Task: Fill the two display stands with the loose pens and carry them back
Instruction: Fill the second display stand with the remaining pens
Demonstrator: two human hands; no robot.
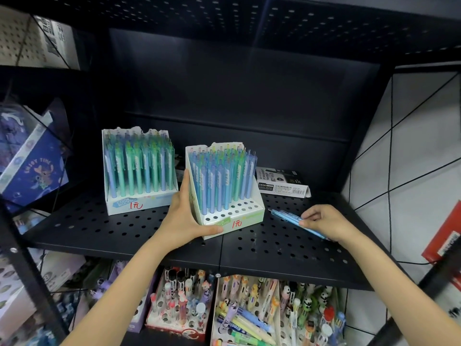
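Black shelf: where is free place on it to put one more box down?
Bare shelf lies left-front of the left stand, and along the front edge between the arms. Deep behind both stands is open too. The right side is crowded: right stand, marker box, right hand with pens.

Stationery shop, pretty clearly.

Black perforated metal shelf (pixel 149 231) with two white cardboard display stands (pixel 139 203) (pixel 237 221) full of pastel pens, each with a handwritten red price on the front. A boxed pack of permanent markers (pixel 284 183) sits behind, novelty character pens (pixel 247 318) fill trays on the shelf below, and a blue cartoon gift box (pixel 32 168) sits off left.
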